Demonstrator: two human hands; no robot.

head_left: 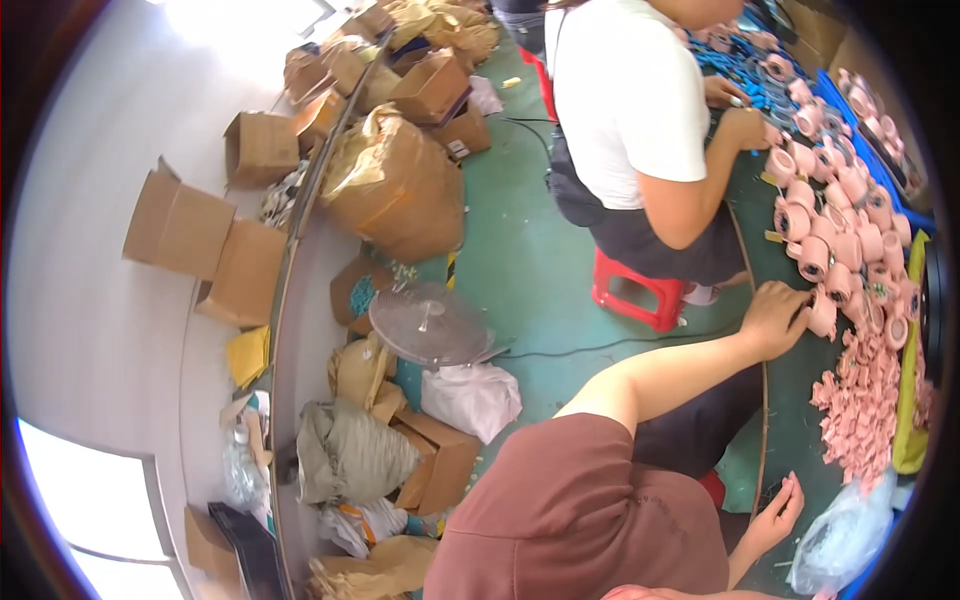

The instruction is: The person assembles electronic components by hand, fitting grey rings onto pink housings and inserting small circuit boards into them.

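Note:
At the right, my left hand [775, 320] reaches over the dark green tabletop [790, 415], its fingers closed at a pink round plastic housing [821, 312] on the near edge of a pile. Lower down, my right hand [776, 515] is held at the table edge with its fingers loosely bent and apart; nothing shows in it. Many similar pink housings [845, 245], some with dark round ends, lie heaped beyond my left hand. A heap of small pink plastic pieces [860, 400] lies between the two hands' level. A clear plastic bag [842, 535] is beside my right hand.
A co-worker in a white shirt [630, 100] sits farther along the table on a red stool [640, 290], handling parts near blue pieces [750, 75]. Cardboard boxes [255, 265], a large brown sack [400, 185] and a fan [430, 322] line the left. A cable [610, 346] crosses the floor.

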